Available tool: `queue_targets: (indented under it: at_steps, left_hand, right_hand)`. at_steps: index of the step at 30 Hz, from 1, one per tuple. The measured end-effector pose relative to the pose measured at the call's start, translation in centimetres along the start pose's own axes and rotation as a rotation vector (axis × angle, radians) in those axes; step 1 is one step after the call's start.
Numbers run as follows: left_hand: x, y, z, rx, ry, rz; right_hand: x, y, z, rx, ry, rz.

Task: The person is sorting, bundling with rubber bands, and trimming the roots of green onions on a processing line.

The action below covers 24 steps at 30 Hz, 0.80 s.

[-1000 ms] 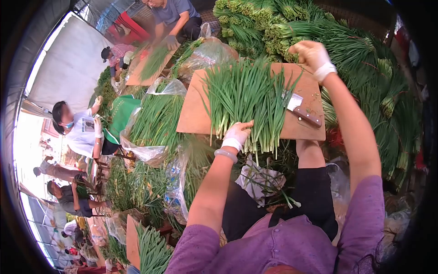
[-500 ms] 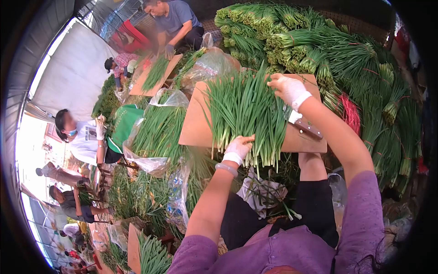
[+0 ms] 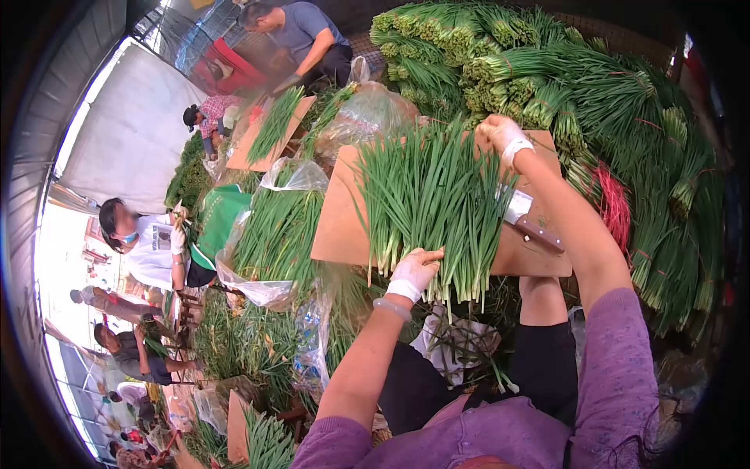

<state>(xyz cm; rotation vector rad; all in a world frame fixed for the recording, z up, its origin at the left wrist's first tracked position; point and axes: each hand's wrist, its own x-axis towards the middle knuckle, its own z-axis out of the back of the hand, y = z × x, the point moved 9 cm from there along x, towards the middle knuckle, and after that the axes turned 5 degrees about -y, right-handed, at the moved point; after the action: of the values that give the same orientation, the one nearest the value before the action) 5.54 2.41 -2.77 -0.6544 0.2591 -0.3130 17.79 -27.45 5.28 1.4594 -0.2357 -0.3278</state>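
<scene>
While resting half-open left fingers (image 3: 426,259) on the near pale ends of greens (image 3: 433,191) laid lengthwise away, curls right fingers (image 3: 489,126) beside far tips, cannot tell whether gripping any

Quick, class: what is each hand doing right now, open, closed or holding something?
Left hand: on the stems, grip unclear.
Right hand: fingers bent by the leaf tips, grip unclear.

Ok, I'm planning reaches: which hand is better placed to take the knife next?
Probably the right hand: the knife lies on its side of the board. The left hand is at the stems, across the greens.
</scene>
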Motion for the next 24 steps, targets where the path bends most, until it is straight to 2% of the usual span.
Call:
queue_targets:
  at_steps: [1,2,6,8,10,11,12,14,16,17,18,20,21,22,24]
  left_hand:
    - [0.0,-0.1,-0.1,-0.060,0.005,0.017]
    - [-0.1,-0.1,-0.1,-0.056,-0.001,0.014]
    - [-0.3,-0.8,0.5,-0.075,-0.006,-0.053]
    - [-0.5,-1.4,1.1,0.021,-0.014,-0.128]
    - [-0.8,-4.6,4.8,-0.165,-0.142,-0.086]
    - [-0.6,-5.0,5.0,-0.122,-0.150,-0.188]
    - [-0.4,-5.8,5.0,-0.132,-0.148,-0.179]
    - [1.6,-8.3,6.1,-0.433,-0.193,-0.101]
    - [3.8,-10.0,5.3,-0.490,-0.220,-0.120]
    - [5.2,-9.9,3.7,-0.542,-0.072,-0.021]
    - [6.0,-8.7,2.0,-0.657,0.004,-0.050]
    - [6.4,-8.1,1.0,-1.058,-0.193,0.019]
    - [6.1,-9.0,2.2,-0.695,-0.108,-0.137]
    - [6.4,-8.2,3.1,-0.690,-0.102,-0.136]
    - [6.5,-5.2,1.3,-0.689,0.128,0.086]
  right_hand:
    - [-0.4,-0.4,-0.7,-0.223,0.037,-0.024]
    - [-0.9,-1.2,-1.2,-0.278,0.018,-0.108]
    - [-0.1,-5.2,-5.3,-0.250,0.097,-0.173]
    - [-0.9,-4.3,-5.2,-0.275,0.077,-0.127]
    - [-2.6,-0.8,-6.0,-0.075,0.230,0.031]
    - [-2.9,-0.5,-6.1,-0.005,0.212,0.047]
    - [-4.0,0.1,-6.1,-0.015,0.218,0.039]
    - [-7.0,3.9,-6.3,-0.089,0.278,0.168]
    - [-10.2,6.2,-7.6,-0.111,0.329,0.316]
    - [-11.7,6.6,-8.2,-0.156,0.372,0.283]
    - [-13.2,6.0,-8.8,-0.072,0.429,0.108]
    - [-15.4,5.7,-8.6,-0.023,0.449,0.023]
    - [-16.4,5.6,-8.4,0.146,0.480,0.050]
    - [-17.7,5.3,-8.1,0.317,0.511,0.077]
    - [-27.7,6.7,-8.5,-0.037,0.898,0.315]
